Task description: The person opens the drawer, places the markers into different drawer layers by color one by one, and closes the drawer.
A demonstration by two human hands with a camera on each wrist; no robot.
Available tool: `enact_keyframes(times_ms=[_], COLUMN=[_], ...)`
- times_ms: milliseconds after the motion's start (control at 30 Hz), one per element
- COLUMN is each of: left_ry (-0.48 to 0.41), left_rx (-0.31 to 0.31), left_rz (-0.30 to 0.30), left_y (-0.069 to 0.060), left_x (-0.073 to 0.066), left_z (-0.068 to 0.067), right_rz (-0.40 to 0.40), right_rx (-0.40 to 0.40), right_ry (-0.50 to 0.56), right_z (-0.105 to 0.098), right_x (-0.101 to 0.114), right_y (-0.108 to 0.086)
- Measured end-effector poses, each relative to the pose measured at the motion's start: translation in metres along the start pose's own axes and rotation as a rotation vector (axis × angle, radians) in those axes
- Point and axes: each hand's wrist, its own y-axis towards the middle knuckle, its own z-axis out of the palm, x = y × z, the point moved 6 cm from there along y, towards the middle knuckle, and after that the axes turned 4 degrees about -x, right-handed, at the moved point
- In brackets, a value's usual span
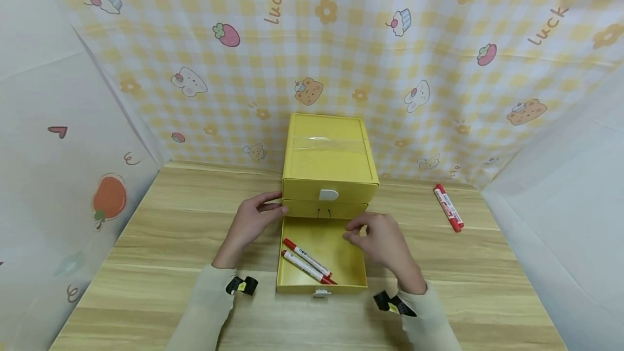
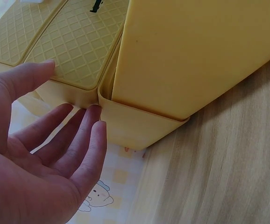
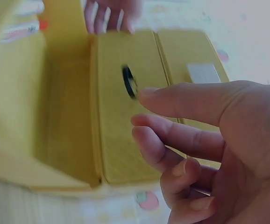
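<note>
A yellow drawer box (image 1: 331,161) stands at the back of the table, its bottom drawer (image 1: 348,264) pulled out. Two red-capped white markers (image 1: 303,267) lie in the drawer's left part. My left hand (image 1: 255,218) is at the box's left side, fingers spread and fingertips at the box's edge in the left wrist view; it grips nothing. Above the drawer's right rim hovers my right hand (image 1: 377,237), loosely bent, with nothing between thumb and fingers. Near its thumb tip in the right wrist view is a black loop handle (image 3: 129,82) on the middle drawer's front (image 3: 130,140).
Red-and-white markers (image 1: 448,207) lie on the wooden table (image 1: 195,221) to the right of the box. The top drawer has a white pull tab (image 1: 329,195). A checked curtain (image 1: 273,69) hangs behind, and white sheets flank both sides.
</note>
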Motion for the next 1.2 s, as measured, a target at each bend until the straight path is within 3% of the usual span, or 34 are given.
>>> enact_keyframes(times_ms=[367, 600, 933, 1200], left_ry=[-0.015, -0.004, -0.004, -0.004], left_rx=[-0.002, -0.001, -0.002, -0.002], left_rz=[-0.003, -0.003, -0.012, -0.023], left_y=[-0.001, 0.000, 0.001, 0.000], left_x=[-0.002, -0.001, 0.000, 0.000], left_z=[0.000, 0.000, 0.000, 0.000], right_rz=[0.142, 0.221, 0.297, 0.460], right_rx=[-0.092, -0.119, -0.235, -0.341], right_ry=[0.001, -0.014, -0.036, 0.001], right_z=[-0.039, -0.055, -0.076, -0.089], right_x=[-0.049, -0.081, -0.112, -0.143], right_y=[0.001, -0.002, -0.010, -0.019])
